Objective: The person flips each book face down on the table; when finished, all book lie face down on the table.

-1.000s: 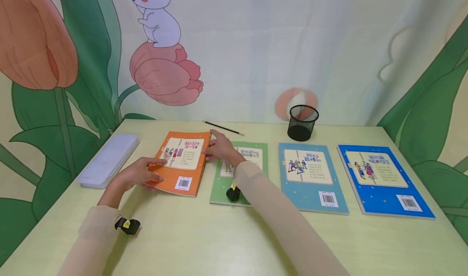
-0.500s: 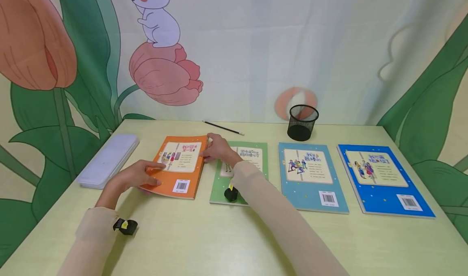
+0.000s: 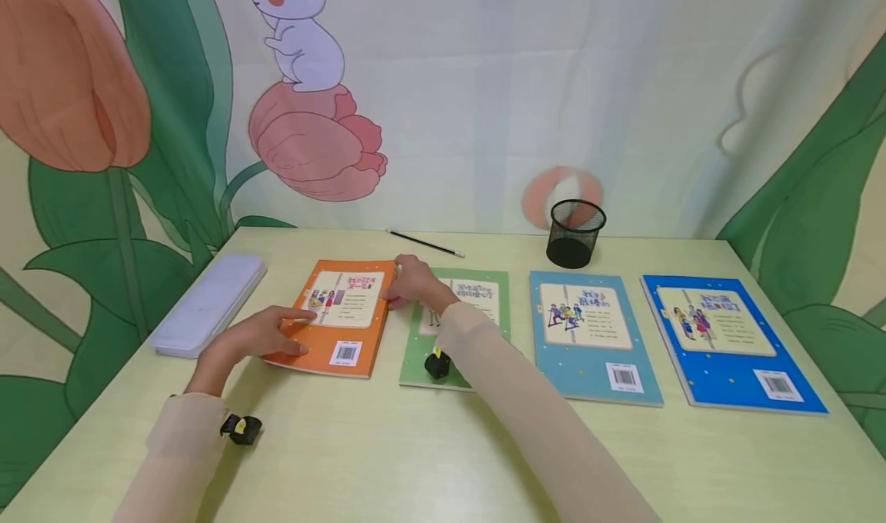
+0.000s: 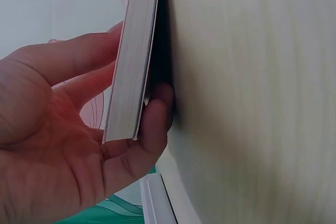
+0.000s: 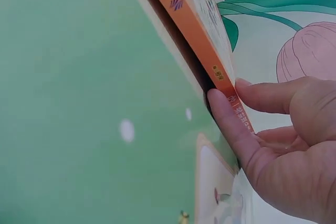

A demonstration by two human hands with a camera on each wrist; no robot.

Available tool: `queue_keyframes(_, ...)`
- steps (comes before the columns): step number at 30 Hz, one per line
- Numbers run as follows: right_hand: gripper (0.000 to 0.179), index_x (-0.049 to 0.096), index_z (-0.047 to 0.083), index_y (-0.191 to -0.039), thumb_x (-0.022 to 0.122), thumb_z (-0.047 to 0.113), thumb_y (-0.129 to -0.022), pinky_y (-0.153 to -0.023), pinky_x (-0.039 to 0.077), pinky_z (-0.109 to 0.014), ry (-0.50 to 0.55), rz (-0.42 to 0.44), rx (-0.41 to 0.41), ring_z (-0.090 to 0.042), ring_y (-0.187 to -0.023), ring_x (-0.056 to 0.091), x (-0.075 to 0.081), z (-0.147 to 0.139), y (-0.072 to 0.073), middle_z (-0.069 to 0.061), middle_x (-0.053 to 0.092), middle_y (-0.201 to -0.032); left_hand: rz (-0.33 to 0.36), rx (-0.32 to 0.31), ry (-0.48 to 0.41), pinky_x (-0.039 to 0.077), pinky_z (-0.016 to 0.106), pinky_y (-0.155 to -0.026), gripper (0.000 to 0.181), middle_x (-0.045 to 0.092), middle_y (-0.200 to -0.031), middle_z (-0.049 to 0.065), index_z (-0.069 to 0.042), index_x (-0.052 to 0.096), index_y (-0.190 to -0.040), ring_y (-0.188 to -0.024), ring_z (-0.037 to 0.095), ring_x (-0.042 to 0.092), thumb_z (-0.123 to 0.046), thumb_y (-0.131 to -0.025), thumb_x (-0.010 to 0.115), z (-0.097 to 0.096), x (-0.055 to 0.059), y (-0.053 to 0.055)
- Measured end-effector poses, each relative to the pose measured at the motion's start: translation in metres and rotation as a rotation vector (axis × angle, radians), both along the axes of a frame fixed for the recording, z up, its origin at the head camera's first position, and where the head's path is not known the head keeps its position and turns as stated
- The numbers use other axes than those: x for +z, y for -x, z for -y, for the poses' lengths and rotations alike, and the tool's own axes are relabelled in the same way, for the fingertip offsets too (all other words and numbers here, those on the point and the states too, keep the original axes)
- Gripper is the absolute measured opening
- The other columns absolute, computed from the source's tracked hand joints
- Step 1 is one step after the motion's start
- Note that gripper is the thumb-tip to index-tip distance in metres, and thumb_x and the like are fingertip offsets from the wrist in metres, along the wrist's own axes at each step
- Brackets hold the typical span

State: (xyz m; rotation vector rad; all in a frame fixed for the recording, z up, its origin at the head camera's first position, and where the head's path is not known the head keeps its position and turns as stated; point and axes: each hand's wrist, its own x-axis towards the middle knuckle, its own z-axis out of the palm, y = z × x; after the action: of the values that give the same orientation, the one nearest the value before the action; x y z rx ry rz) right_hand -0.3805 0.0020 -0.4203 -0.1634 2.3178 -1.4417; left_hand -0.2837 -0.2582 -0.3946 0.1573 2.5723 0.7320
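An orange book (image 3: 346, 300) lies back cover up at the left of the row, its near left part slightly off the table. My left hand (image 3: 252, 334) grips its near left corner, with fingers on the cover; in the left wrist view, other fingers curl beneath the page block (image 4: 131, 61). My right hand (image 3: 418, 284) pinches the far right side; in the right wrist view, the thumb and a finger lie about the orange spine (image 5: 210, 61). Beside it is a green book (image 3: 415, 361), partly covered by the right arm.
Further right lie a teal book (image 3: 581, 361) and a blue book (image 3: 727, 377). A pale pencil case (image 3: 208, 304) is at the left edge. At the back are a pencil (image 3: 424, 242) and a black mesh pen holder (image 3: 574, 234), in front of a printed curtain (image 3: 443, 123).
The orange book has come slightly toward me and down, with both hands keeping hold of it. The other books, pencil case, pencil and pen holder stay in place.
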Motion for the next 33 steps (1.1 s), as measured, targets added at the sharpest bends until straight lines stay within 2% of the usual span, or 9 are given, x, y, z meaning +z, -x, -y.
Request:
queue_keyframes(7,0.074,0.035,0.0,-0.152,0.072,0.005,-0.089,-0.071,0.06,-0.026,-0.075,-0.003,0.025,-0.024,-0.081,0.076,0.01,-0.014,0.002,-0.02,0.071,-0.111,-0.013,0.008,0.07,0.046,0.058,-0.098,0.067,0.04,-0.145,0.035,-0.005,0.048,-0.146,-0.119,0.046,0.045,-0.025,-0.088,0.075,-0.003,0.001,0.002)
queue_keyframes(9,0.072,0.035,0.0,-0.152,0.071,0.006,-0.09,-0.074,0.06,-0.026,-0.085,-0.003,0.032,-0.024,-0.085,0.076,0.013,-0.018,0.003,-0.02,0.069,-0.115,-0.009,0.013,0.09,0.051,0.046,-0.084,0.067,0.047,-0.135,0.032,-0.005,0.049,-0.146,-0.107,0.038,0.05,-0.027,-0.088,0.075,-0.005,0.003,0.002)
queue_keyframes(12,0.07,0.032,0.002,-0.153,0.068,0.009,-0.093,-0.078,0.06,-0.028,-0.045,0.007,0.046,-0.027,-0.095,0.075,0.017,-0.024,0.004,-0.022,0.066,-0.125,0.01,0.013,0.098,0.045,0.031,-0.063,0.066,0.05,-0.117,0.025,-0.004,0.049,-0.145,-0.083,0.026,0.051,-0.028,-0.089,0.074,-0.006,0.005,0.002)
queue_keyframes(15,0.071,0.028,0.006,-0.156,0.065,0.01,-0.096,-0.084,0.06,-0.033,0.048,0.032,0.052,-0.033,-0.106,0.071,0.022,-0.032,0.004,-0.023,0.061,-0.134,0.004,0.004,0.105,0.042,0.028,-0.059,0.061,0.051,-0.111,0.021,-0.002,0.051,-0.143,-0.075,0.022,0.049,-0.026,-0.091,0.071,-0.006,0.008,0.002)
queue_keyframes(17,0.072,0.025,0.01,-0.158,0.064,0.01,-0.097,-0.088,0.059,-0.038,0.114,0.052,0.048,-0.037,-0.112,0.068,0.025,-0.039,0.004,-0.024,0.058,-0.137,-0.014,0.005,0.113,0.048,0.033,-0.064,0.058,0.053,-0.115,0.026,-0.001,0.052,-0.142,-0.082,0.029,0.053,-0.024,-0.092,0.069,-0.006,0.009,0.003)
queue_keyframes(20,0.073,0.023,0.013,-0.159,0.064,0.012,-0.098,-0.09,0.058,-0.041,0.146,0.026,0.04,-0.039,-0.115,0.066,0.029,-0.051,0.002,-0.025,0.053,-0.14,-0.053,0.014,0.127,0.053,0.05,-0.087,0.06,0.05,-0.134,0.033,0.0,0.047,-0.145,-0.111,0.043,0.052,-0.025,-0.094,0.067,-0.008,0.01,0.005)
queue_keyframes(24,0.073,0.023,0.015,-0.159,0.064,0.019,-0.099,-0.093,0.057,-0.043,0.076,-0.092,0.032,-0.04,-0.117,0.064,0.037,-0.072,-0.002,-0.023,0.055,-0.138,-0.091,0.0,0.131,0.038,0.068,-0.106,0.072,0.033,-0.153,0.035,-0.003,0.033,-0.154,-0.132,0.051,0.038,-0.028,-0.095,0.066,-0.014,0.012,0.009)
queue_keyframes(28,0.072,0.022,0.017,-0.16,0.061,0.025,-0.1,-0.096,0.055,-0.047,-0.017,-0.232,0.024,-0.04,-0.121,0.061,0.047,-0.094,-0.011,-0.022,0.054,-0.138,-0.162,-0.008,0.145,0.028,0.074,-0.109,0.074,0.019,-0.159,0.035,-0.007,0.028,-0.157,-0.141,0.054,0.025,-0.032,-0.097,0.063,-0.023,0.015,0.01)
queue_keyframes(33,0.069,0.021,0.017,-0.16,0.056,0.031,-0.102,-0.106,0.046,-0.051,-0.17,-0.398,0.027,-0.037,-0.133,0.052,0.058,-0.123,-0.021,-0.022,0.048,-0.148,-0.266,0.059,0.163,0.003,0.082,-0.109,0.07,0.0,-0.164,0.032,-0.012,0.026,-0.158,-0.149,0.055,-0.001,-0.039,-0.1,0.055,-0.039,0.016,0.011)
